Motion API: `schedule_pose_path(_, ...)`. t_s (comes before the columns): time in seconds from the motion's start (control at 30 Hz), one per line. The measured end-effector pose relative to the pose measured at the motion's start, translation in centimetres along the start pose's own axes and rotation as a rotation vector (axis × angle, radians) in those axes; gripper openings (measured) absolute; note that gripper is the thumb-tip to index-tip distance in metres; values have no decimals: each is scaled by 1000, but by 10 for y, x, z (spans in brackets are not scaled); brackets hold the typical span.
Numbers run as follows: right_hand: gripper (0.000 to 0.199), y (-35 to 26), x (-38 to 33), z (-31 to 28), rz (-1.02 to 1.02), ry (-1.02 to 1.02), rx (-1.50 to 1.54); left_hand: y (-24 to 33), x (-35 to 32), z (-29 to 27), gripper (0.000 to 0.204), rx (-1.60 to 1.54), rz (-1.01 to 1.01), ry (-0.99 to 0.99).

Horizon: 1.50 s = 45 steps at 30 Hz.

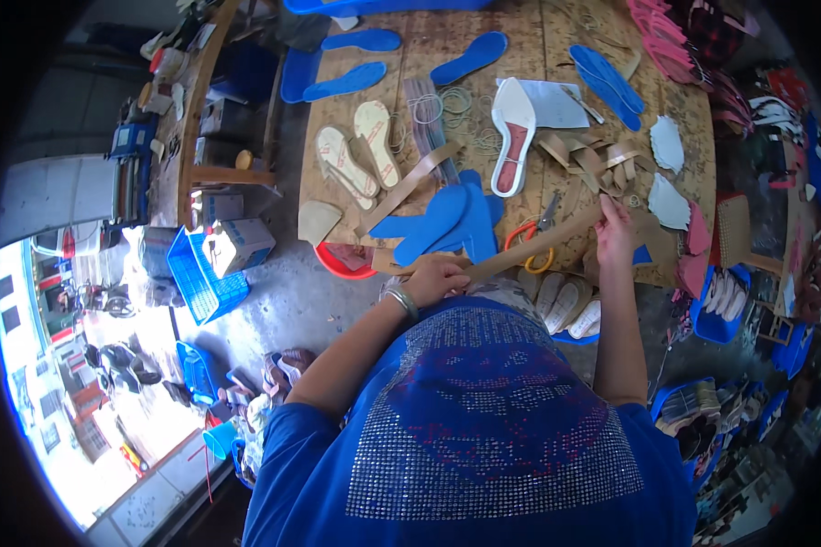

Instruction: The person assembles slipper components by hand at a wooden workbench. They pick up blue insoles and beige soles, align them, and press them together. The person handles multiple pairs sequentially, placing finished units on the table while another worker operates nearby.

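Note:
My right hand (615, 235) pinches one end of a long tan strip (538, 250) over the table's front edge. The strip slants down to my left hand (436, 278), whose curled fingers close on its other end close to my body. Scissors (548, 211) with orange and yellow handles lie just behind the strip. Left of them sits a pile of blue insole-shaped pieces (435, 223). A white sole with a red middle (513, 137) stands farther back. More tan strips (602, 161) lie curled beyond my right hand.
On the wooden table (543, 36) are beige insoles (377, 143), more blue insole shapes (470, 57), loose string (440, 107) and white cut pieces (668, 201). A red basin (345, 264) shows below the front edge. A blue crate (201, 278) stands on the floor at left.

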State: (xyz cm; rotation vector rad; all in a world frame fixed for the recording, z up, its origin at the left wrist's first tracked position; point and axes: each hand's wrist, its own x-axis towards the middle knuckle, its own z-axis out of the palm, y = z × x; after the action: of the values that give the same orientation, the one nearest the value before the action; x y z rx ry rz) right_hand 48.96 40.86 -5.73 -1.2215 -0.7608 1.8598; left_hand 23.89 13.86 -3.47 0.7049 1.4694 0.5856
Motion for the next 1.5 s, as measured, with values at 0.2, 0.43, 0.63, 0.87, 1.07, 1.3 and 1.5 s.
schedule_pose_path(0.2,19,-2,-13,23,-2,-73,202,-8,-9,3,27,-24,-20,9)
schedule_pose_path(0.43,22,-28,9,21,-166,29,-46,-67,-12,-15,29,141,-14,352)
schedule_pose_path(0.63,28,-41,13,-8,-248,202,-540,-163,14,-89,54,-61,-312,1047)
schedule_pose_path(0.87,32,-31,11,-23,-174,395,-1034,-187,36,-143,62,-246,-329,1001)
schedule_pose_path(1.07,36,-16,4,-53,-675,319,-1499,-162,23,-149,41,74,-374,849)
schedule_pose_path(1.3,19,-2,-8,-20,-521,190,-1281,-129,-3,-136,25,39,-76,1059)
schedule_pose_path(1.5,19,8,-9,-30,-486,266,-1151,-37,-51,-109,11,-62,563,849)
